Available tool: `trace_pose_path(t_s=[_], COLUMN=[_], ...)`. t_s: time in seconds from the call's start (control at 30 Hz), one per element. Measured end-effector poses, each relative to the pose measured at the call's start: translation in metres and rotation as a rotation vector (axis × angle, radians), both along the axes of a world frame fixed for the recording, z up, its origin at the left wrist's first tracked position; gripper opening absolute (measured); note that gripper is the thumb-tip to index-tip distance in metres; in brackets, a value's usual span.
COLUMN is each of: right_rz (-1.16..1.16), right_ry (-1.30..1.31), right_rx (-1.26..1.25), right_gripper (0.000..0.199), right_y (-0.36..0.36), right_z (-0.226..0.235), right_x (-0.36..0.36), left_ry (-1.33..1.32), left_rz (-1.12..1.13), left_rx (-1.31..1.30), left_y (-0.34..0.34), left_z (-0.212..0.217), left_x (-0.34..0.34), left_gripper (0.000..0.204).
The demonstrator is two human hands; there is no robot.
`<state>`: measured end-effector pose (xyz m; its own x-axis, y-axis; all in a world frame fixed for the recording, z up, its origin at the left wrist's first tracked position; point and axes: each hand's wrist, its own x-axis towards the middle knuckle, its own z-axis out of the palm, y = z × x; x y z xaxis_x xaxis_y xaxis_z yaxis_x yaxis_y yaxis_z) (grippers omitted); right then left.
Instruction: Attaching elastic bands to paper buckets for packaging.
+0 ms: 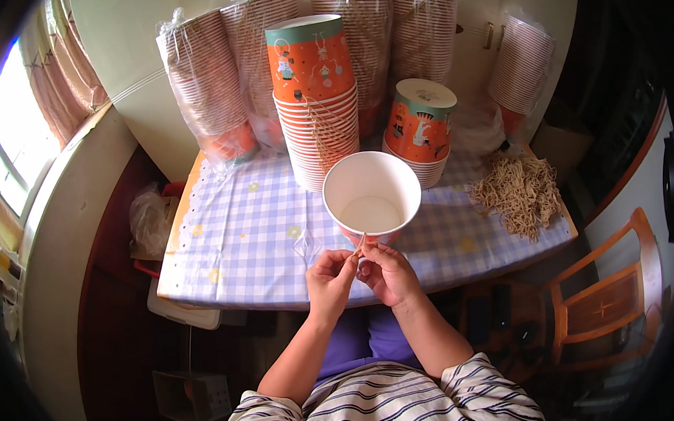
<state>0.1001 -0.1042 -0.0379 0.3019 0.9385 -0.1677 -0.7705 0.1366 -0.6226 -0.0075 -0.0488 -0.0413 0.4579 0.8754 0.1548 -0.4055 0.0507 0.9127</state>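
Just in front of a white-lined paper bucket [371, 176], my left hand [329, 281] and my right hand [392, 274] meet with fingertips pinched. Between them is a thin tan cord [362, 244], its end sticking up against the bucket's front wall. The bucket stands upright, mouth up, and nothing shows inside it. Behind it rises a tall stack of upturned orange and green paper buckets [310, 67], with tan strands [322, 136] hanging down its side. A shorter upturned stack [418, 132] stands to the right. Farther right lies a tangled heap of tan cords [518, 193].
Several plastic-wrapped bucket stacks [202, 81] line the table's back against the wall, another [523, 65] at the back right. A blue checked tablecloth [233, 249] covers the table. A wooden chair [604, 297] stands at right; a plastic bag [151, 218] sits left.
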Motion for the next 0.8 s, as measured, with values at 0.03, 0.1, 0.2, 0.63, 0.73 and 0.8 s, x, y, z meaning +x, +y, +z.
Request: trace_pose_path(t_s=[0.03,0.1,0.2,0.63,0.73,0.8], right_rz=[0.005,-0.004,-0.041,-0.065,-0.060,-0.069], right_ry=[0.015,0.014,-0.007,-0.023,-0.041,-0.046], right_rx=[-0.012,-0.010,-0.023,-0.016,-0.027,-0.021], right_gripper=[0.009,0.009,0.010,0.007,0.008,0.008], right_y=[0.000,0.002,0.002,0.003,0.003,0.004], right_z=[0.001,0.001,0.002,-0.003,-0.005,-0.001], right_x=[-0.001,-0.002,-0.002,-0.001,0.001,0.001], left_ry=[0.047,0.115,0.240,0.289,0.292,0.285], left_rz=[0.030,0.111,0.269,0.369,0.347,0.291], left_rx=[0.044,0.179,0.445,0.746,0.703,0.636], left_y=[-0.001,-0.002,-0.004,0.001,0.003,0.007], left_z=[0.001,-0.003,0.001,0.002,0.004,-0.002], left_x=[0.000,0.001,0.002,0.005,0.005,0.002], left_gripper=[0.009,0.011,0.018,0.019,0.015,0.013])
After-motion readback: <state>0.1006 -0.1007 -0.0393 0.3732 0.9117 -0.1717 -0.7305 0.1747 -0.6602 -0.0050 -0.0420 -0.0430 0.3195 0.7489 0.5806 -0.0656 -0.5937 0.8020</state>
